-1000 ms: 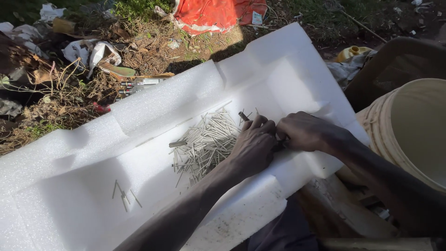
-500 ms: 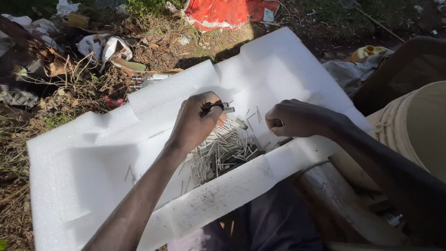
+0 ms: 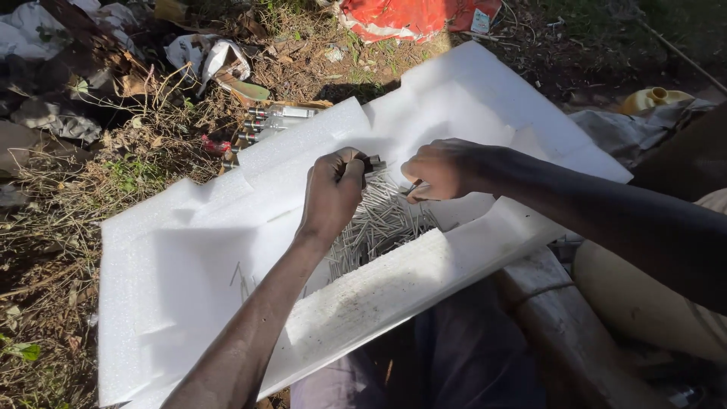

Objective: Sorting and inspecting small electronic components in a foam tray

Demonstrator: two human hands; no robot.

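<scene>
Metal nails (image 3: 379, 223) under both hands, left hand (image 3: 333, 189) gripping some

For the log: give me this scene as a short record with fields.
setting: outdoor ground with dry grass and litter
work surface: white moulded foam packing tray
contents: pile of thin grey metal pins in the tray's hollow
left hand: closed in a fist on a small dark metal piece above the pile
right hand: curled, fingertips pinched together just above the pile; what it grips is too small to tell
nearby: red crumpled bag beyond the tray, yellow plastic container at right
</scene>
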